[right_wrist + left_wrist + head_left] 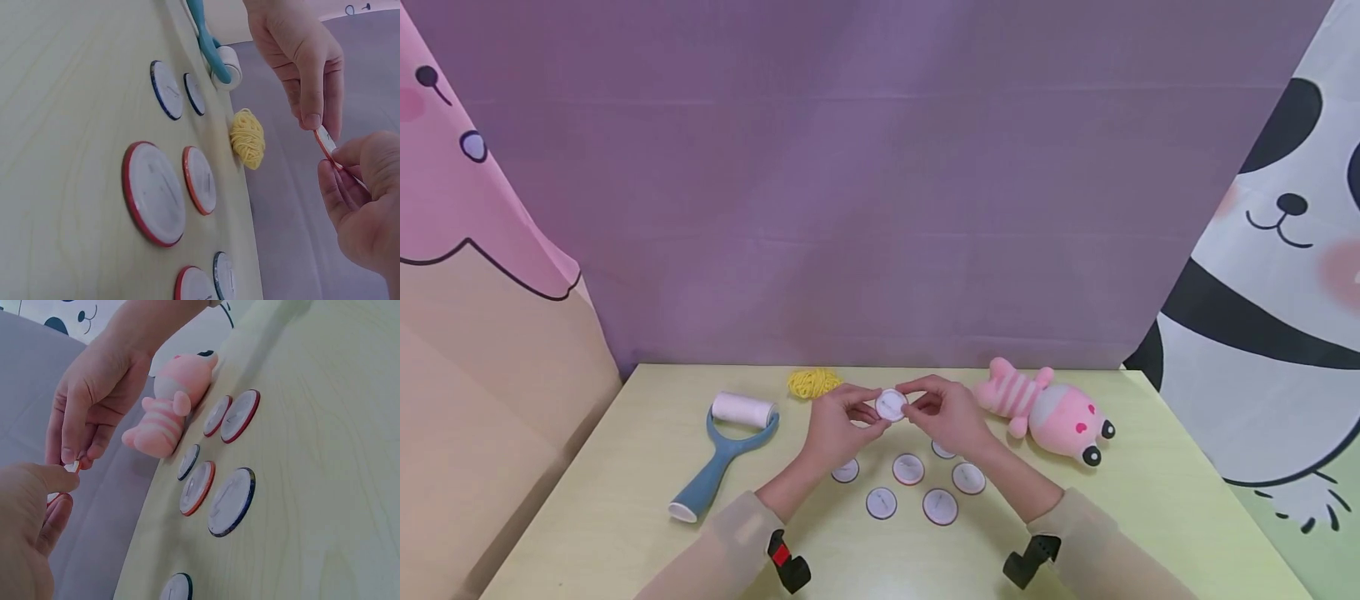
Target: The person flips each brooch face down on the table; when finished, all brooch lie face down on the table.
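Note:
A round pin badge (pixel 891 405) with a white back and an orange rim is held up above the table. My left hand (pixel 841 427) pinches its left edge between thumb and fingers, while my right hand (pixel 953 415) pinches the opposite edge. The right wrist view shows this badge (pixel 325 142) tilted, nearly edge-on, with fingertips covering part of it. Below the hands, several similar badges lie back side up, among them a red-rimmed badge (pixel 155 194), an orange-rimmed badge (pixel 908 469) and a dark-blue-rimmed badge (pixel 232 502). A thin pin line shows on their backs.
Left of the hands lies a blue-handled lint roller (pixel 718 467) with a white roll. A yellow yarn bundle (pixel 814 383) sits near the table's back edge. To the right lies a pink plush toy (pixel 1051 414). A purple curtain (pixel 880 183) hangs behind the table (pixel 1150 517).

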{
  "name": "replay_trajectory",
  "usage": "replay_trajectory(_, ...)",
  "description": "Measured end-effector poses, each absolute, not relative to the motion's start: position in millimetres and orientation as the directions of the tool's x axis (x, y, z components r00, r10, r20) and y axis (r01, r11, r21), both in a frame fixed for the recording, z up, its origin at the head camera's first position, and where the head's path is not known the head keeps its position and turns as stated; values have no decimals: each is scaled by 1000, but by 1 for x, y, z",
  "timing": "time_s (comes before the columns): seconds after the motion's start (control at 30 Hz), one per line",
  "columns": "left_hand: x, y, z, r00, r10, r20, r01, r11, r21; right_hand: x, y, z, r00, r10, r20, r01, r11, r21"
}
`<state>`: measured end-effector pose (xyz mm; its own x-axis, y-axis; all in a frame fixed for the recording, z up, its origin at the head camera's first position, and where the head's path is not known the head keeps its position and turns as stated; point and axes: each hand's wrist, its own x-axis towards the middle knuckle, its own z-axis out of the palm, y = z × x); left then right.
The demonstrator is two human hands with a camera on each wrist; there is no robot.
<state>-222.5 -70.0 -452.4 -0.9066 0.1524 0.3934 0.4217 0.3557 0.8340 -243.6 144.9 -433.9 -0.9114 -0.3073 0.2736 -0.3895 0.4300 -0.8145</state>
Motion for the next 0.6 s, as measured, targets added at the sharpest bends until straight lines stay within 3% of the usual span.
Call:
replay_trajectory(0.3, -226, -72, -464, -899, 235, 369, 438, 487, 756, -246, 143, -449, -838, -439, 323, -526, 492, -694)
replay_trajectory(0.6, -229, -72, -475, -895, 286, 343, 447, 575, 685, -251, 141, -464, -818, -494, 297, -557, 548, -624)
